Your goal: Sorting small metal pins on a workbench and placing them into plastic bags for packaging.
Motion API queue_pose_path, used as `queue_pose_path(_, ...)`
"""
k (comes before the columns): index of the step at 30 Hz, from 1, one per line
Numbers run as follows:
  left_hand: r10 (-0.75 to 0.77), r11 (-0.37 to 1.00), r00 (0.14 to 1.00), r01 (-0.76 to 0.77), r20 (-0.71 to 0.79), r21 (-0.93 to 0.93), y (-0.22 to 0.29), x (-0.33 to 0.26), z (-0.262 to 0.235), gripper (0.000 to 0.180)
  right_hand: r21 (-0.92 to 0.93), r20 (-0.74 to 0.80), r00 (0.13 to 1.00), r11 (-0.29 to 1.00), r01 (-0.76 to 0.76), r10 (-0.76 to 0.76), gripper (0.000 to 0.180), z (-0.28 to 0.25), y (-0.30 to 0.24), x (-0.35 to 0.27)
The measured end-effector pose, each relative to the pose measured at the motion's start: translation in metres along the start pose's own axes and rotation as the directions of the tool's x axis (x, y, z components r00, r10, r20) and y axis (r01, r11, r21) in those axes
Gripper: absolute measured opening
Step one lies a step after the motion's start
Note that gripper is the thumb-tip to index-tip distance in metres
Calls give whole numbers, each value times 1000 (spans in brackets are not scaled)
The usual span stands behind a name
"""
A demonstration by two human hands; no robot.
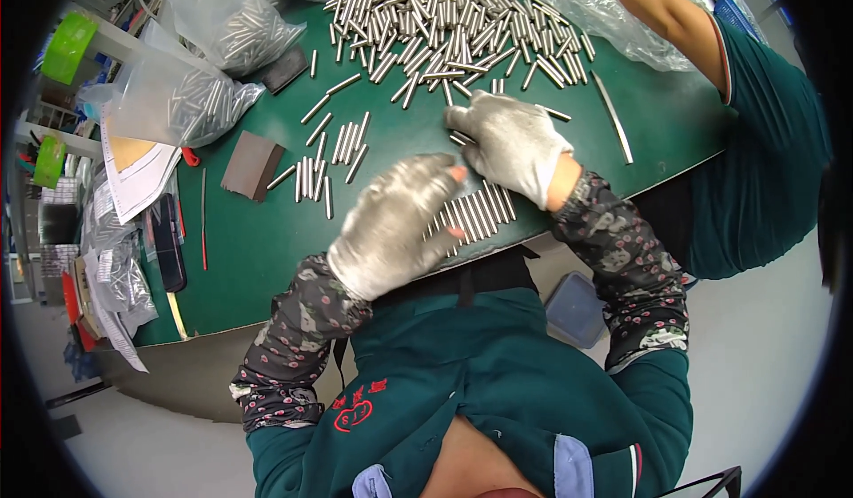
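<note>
Both my hands wear whitish work gloves. My left hand [391, 223] hovers at the left end of a row of metal pins [484, 211] near the table's front edge. Its thumb and forefinger are apart, with bare fingertips showing, and the hand covers part of the row. Beyond that row, my right hand [514, 143] is palm down with its fingers curled round a couple of metal pins [458, 137]; how many it grips is hidden. A large heap of loose metal pins [453, 31] spreads across the back of the green table [240, 294].
At the left lie a brown block [252, 166], small groups of pins [308, 178] and a thin red-handled tool [204, 223]. Bags of pins [191, 107] stand behind. A flat metal strip [613, 120] lies right. Another person's arm [662, 18] reaches in from the right.
</note>
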State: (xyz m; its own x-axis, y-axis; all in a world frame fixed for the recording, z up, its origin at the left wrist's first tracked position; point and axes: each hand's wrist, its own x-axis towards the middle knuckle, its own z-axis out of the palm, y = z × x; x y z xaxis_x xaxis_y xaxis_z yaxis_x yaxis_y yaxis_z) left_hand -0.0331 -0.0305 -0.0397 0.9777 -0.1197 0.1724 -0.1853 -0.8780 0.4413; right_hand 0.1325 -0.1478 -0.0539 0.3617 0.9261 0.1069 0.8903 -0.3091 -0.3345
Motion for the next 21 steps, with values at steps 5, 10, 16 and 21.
queue_pose_path(5,67,989,995,-75,72,125,12,-2,24,78,-60,-51,999,998,-16,13,27,-10,10,-43)
queue_pose_path(10,63,979,977,-101,203,179,12,5,27,83,105,-18,991,986,-132,135,27,-12,-1,-76)
queue_pose_path(16,57,983,992,-75,111,169,18,9,28,85,297,37,991,946,-131,126,49,-22,7,-88)
queue_pose_path(21,56,976,965,-106,255,189,20,15,30,75,231,55,988,961,-154,145,54,-18,11,-96)
